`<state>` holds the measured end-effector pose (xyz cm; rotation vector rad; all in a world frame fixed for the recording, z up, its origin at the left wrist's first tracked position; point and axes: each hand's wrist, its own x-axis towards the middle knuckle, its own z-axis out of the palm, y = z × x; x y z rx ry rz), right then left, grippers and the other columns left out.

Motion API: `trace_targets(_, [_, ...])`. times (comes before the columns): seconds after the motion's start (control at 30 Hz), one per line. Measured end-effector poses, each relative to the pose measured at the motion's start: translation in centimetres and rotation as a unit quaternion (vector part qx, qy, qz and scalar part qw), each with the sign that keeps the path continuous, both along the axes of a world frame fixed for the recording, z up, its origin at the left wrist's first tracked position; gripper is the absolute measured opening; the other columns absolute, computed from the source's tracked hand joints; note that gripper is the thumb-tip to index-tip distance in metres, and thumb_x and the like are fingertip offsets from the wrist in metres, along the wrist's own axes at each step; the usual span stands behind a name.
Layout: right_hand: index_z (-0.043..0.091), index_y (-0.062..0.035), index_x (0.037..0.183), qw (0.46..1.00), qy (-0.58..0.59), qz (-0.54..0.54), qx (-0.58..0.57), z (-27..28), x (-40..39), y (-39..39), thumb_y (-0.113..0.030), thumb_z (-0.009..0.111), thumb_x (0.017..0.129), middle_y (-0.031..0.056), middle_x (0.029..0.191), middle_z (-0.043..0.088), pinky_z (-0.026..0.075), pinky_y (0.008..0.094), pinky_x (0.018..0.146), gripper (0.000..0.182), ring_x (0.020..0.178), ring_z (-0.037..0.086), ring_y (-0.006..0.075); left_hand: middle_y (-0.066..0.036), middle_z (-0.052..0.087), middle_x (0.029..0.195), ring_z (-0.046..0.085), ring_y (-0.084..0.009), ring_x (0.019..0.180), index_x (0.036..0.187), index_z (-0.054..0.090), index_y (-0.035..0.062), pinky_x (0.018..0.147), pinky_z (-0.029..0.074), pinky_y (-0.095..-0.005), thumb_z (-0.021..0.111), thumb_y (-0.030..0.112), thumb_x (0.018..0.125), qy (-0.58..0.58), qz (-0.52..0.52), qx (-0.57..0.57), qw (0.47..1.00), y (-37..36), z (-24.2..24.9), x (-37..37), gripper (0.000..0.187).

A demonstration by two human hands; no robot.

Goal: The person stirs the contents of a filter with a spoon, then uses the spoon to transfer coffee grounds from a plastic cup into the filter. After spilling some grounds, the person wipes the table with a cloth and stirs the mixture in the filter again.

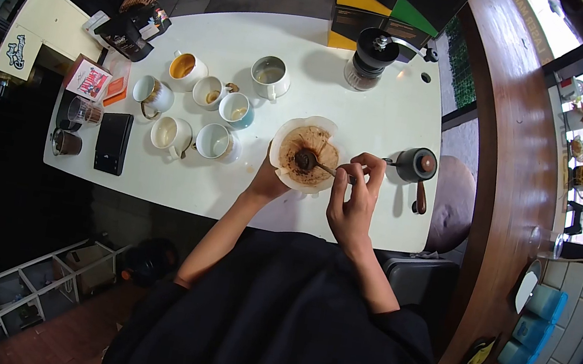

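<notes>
A paper coffee filter (324,138), stained brown, sits in a dripper near the middle of the white table. Dark wet grounds lie at its bottom. My left hand (271,178) holds the dripper at its lower left side, its fingers partly hidden beneath the rim. Between the fingers of my right hand (355,204) is the handle of a spoon (329,169), whose tip rests among the grounds. What supports the dripper from below is hidden.
Several cups (215,141) and a metal pitcher (270,78) stand to the left. A black scale (113,143) lies farther left. A kettle (413,165) is right of my right hand; a hand grinder (370,60) stands behind.
</notes>
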<state>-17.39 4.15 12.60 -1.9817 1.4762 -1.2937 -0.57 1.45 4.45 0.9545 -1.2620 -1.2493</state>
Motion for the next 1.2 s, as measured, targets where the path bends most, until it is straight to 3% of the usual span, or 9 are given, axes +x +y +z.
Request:
trace_targets(0.33, [0.06,0.0026,0.096,0.999,-0.041,0.015,0.018,1.1,0.5,0.2,0.0,0.061,0.091,0.0166,0.107,0.049,0.044,0.0401,0.079,0.006,0.096,0.05,0.0305,-0.009,0.069,0.11,0.066,-0.0164,0.099,0.119,0.061,0.0001,0.088,0.055,-0.0329,0.083,0.007,0.076,-0.03,-0.013,0.0,0.999,0.0,0.5,0.4,0.049])
trace_targets(0.7, [0.055,0.0045,0.089,0.961,-0.253,-0.004,0.109,0.4,-2.6,-1.5,-0.012,0.052,0.102,0.0107,0.101,0.048,0.043,0.033,0.084,0.021,0.093,0.05,0.0224,-0.01,0.067,0.121,0.064,-0.0229,0.112,0.129,0.056,0.0022,0.099,0.051,-0.036,0.086,0.011,0.075,-0.179,-0.002,-0.015,0.984,0.3,-0.1,0.6,0.062])
trace_targets(0.97, [0.059,0.0013,0.092,0.998,-0.06,0.007,0.012,1.1,-3.0,-1.1,-0.003,0.059,0.094,0.0157,0.105,0.049,0.043,0.038,0.082,0.005,0.095,0.05,0.0301,-0.01,0.067,0.123,0.065,-0.0225,0.112,0.129,0.057,0.0029,0.098,0.052,-0.0355,0.086,0.011,0.074,-0.165,-0.01,-0.022,0.986,0.1,0.2,0.6,0.063])
trace_targets(1.13, [0.06,-0.0001,0.093,0.999,0.024,0.035,0.024,2.2,-2.7,-1.3,-0.003,0.064,0.089,0.016,0.111,0.049,0.043,0.0433,0.084,0.006,0.1,0.049,0.0328,-0.01,0.067,0.122,0.065,-0.0217,0.112,0.13,0.056,0.0026,0.098,0.052,-0.0349,0.085,0.009,0.075,-0.156,-0.013,-0.002,0.988,0.2,-0.9,1.0,0.063])
trace_targets(1.2, [0.061,-0.0001,0.093,0.997,0.03,0.052,0.038,2.0,-2.4,-1.5,-0.003,0.065,0.089,0.0166,0.112,0.048,0.042,0.0449,0.087,0.007,0.101,0.048,0.034,-0.009,0.067,0.122,0.065,-0.0206,0.112,0.131,0.055,0.0019,0.098,0.052,-0.0346,0.083,0.008,0.077,-0.101,-0.017,0.017,0.995,0.2,-1.1,0.8,0.061])
